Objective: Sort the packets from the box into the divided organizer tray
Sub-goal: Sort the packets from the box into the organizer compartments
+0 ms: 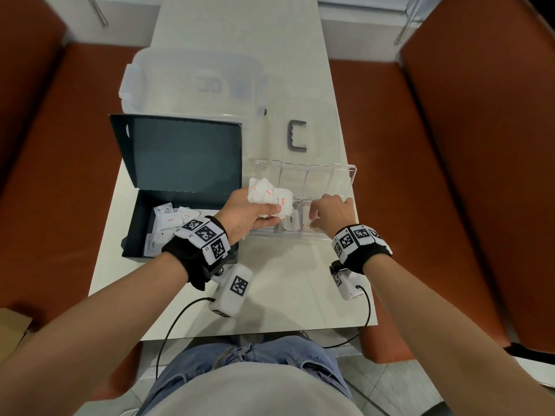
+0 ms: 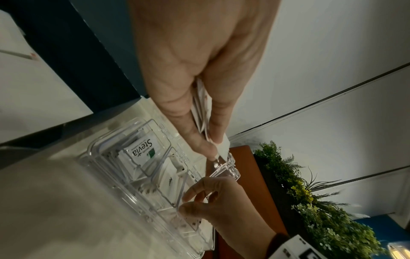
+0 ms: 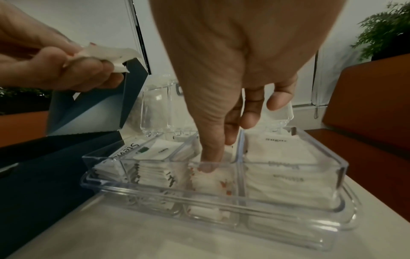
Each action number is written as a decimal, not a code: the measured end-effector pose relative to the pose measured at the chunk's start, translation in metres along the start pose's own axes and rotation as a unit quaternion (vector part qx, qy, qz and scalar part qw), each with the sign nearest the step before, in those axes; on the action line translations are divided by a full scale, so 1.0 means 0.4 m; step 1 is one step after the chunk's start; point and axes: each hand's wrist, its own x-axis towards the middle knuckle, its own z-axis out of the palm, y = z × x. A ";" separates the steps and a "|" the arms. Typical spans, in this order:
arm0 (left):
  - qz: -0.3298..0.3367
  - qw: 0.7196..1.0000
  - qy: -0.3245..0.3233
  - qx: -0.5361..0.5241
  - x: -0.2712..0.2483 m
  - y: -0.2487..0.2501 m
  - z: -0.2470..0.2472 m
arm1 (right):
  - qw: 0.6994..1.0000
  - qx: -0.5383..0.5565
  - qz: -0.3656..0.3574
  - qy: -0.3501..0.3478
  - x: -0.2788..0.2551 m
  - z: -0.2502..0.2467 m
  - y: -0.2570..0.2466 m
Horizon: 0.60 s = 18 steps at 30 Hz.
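Left hand (image 1: pixel 249 213) grips a fan of white, red-lettered packets (image 1: pixel 268 196); right hand (image 1: pixel 332 212), fingers extended, presses packets in the clear tray (image 3: pixel 328 168) at 3 o'clock of the box (image 1: pixel 141 223).

Table (image 1: pixel 288 283) with box (image 1: pixel 180 187), tray (image 1: pixel 345 175).

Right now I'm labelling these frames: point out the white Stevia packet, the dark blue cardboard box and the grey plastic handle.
White Stevia packet (image 2: pixel 142 150), left wrist view, on its printed face.
Dark blue cardboard box (image 1: pixel 180 151), head view, inside of the raised lid.
Grey plastic handle (image 1: pixel 295 136), head view, on its long bar.
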 end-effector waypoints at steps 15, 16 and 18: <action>-0.001 1.000 0.002 -0.002 0.004 0.001 0.004 | 1.000 -0.019 -0.001 0.007 0.014 0.026 -0.009; 0.000 1.000 0.003 -0.002 0.005 0.000 0.006 | 1.000 -0.016 -0.001 0.006 0.014 0.027 -0.008; 0.000 1.000 0.002 -0.001 0.004 0.001 0.008 | 1.000 -0.001 0.000 0.009 0.015 0.028 -0.002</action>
